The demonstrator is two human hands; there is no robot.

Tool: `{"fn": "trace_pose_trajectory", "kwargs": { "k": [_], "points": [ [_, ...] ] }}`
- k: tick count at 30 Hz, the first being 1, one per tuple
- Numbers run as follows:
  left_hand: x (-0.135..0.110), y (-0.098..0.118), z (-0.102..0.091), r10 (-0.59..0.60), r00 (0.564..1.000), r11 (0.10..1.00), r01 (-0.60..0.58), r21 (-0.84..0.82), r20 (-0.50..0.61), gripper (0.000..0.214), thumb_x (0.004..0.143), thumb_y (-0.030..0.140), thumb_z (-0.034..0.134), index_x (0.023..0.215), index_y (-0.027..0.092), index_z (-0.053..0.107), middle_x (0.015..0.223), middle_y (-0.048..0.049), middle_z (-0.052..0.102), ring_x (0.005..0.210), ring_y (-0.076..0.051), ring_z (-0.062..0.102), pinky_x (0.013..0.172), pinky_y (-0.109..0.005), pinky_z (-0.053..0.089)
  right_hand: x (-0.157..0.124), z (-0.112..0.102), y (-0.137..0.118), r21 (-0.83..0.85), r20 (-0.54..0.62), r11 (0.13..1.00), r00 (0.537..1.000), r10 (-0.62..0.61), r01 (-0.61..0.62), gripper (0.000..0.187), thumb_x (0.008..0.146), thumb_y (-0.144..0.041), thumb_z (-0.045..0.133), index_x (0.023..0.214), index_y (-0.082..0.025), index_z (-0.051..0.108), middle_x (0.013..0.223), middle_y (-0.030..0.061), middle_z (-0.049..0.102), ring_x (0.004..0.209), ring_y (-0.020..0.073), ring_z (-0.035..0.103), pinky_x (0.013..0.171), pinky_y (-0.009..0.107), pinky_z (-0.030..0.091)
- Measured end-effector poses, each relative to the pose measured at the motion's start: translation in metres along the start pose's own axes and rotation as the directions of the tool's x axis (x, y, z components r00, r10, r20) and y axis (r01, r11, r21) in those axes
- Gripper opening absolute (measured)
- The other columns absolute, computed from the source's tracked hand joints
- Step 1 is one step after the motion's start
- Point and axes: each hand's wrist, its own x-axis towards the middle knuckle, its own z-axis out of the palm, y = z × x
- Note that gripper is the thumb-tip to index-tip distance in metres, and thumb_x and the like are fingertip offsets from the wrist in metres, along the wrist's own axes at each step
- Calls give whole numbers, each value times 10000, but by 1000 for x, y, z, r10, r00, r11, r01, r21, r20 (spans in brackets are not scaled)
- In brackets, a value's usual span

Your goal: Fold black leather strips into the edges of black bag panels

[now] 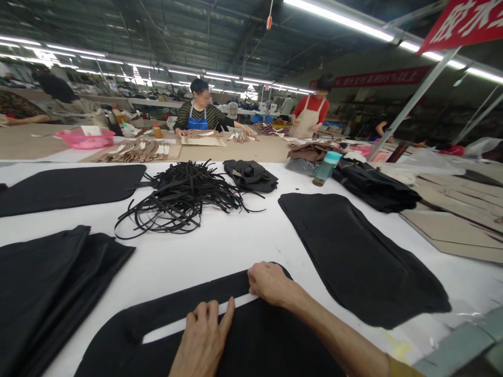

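Note:
A black panel [271,340] with rounded corners and a long slot lies at the near edge of the white table [236,246]. White shows through the slot [168,331]. My left hand [204,335] rests on the panel below the slot, its index finger stretched along the slot's edge and the other fingers slightly bent. At the slot's right end, my right hand [269,283] has its fingers closed on the panel's edge; its fingertips are mostly hidden.
Black strips [188,193] lie tangled ahead. Black panels [361,256] are stacked to the right, and black sheets [47,293] lie left. A bottle [327,168] stands beside folded black pieces [377,183]. Two people [200,112] work across the table among brown pieces [137,150].

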Motion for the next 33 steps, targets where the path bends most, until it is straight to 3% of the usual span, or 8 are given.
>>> {"fn": "trace_pose_trajectory", "kwargs": {
  "k": [6, 10, 15, 23, 27, 30, 33],
  "points": [
    [15, 5, -5, 2, 995, 996, -10, 83, 102, 641, 777, 29, 403, 1313, 380, 376, 769, -68, 560, 664, -239, 561, 510, -320, 423, 4, 2, 0, -9, 5, 1000, 1000, 28, -28, 165, 698, -141, 596, 811, -183, 710, 852, 98, 710, 854, 236, 654, 684, 283, 455],
    [30, 9, -17, 63, 973, 977, -106, 185, 223, 707, 786, 9, 350, 1351, 422, 247, 686, -65, 582, 586, -250, 593, 490, -354, 458, 6, 4, 2, -7, -7, 998, 998, 57, -57, 131, 678, -195, 646, 792, -170, 705, 827, 107, 707, 834, 247, 654, 671, 294, 460],
    [43, 9, -26, 153, 932, 981, -184, 68, 329, 758, 752, -7, 392, 1378, 371, 194, 649, -64, 615, 556, -273, 612, 440, -366, 486, 7, 8, 17, 21, -55, 995, 993, 101, -100, 260, 647, -292, 698, 873, -164, 684, 878, 108, 697, 838, 261, 644, 659, 307, 446],
    [48, 9, -35, 146, 918, 982, -180, 57, 368, 830, 710, -53, 391, 1373, 396, 170, 638, -50, 635, 545, -268, 620, 453, -366, 495, 5, 11, 46, 113, -88, 986, 987, 135, -124, 144, 618, -241, 703, 754, -202, 673, 788, 50, 691, 754, 213, 628, 574, 261, 351],
    [48, 11, -28, 135, 916, 983, -172, 65, 379, 824, 747, 20, 452, 1377, 406, 88, 643, -36, 617, 539, -264, 605, 446, -366, 484, 0, 10, 52, 166, -148, 978, 978, 151, -126, 93, 667, -176, 617, 748, -198, 659, 802, 43, 676, 781, 187, 598, 598, 256, 321],
    [42, 12, -17, 133, 929, 982, -171, 83, 345, 804, 771, 106, 489, 1378, 404, 53, 637, -34, 589, 540, -264, 584, 447, -363, 467, -4, 15, 44, 227, -163, 971, 980, 114, -75, 92, 686, -193, 591, 751, -222, 649, 770, -5, 664, 765, 147, 576, 600, 231, 311],
    [34, 10, -12, 158, 957, 973, -192, 125, 243, 781, 778, 167, 489, 1397, 340, 46, 657, -50, 562, 583, -265, 560, 506, -387, 454, -4, 25, 34, 270, -149, 962, 985, 83, -40, 69, 675, -198, 598, 715, -228, 645, 732, -28, 653, 747, 129, 565, 584, 216, 300]
  ]
}}
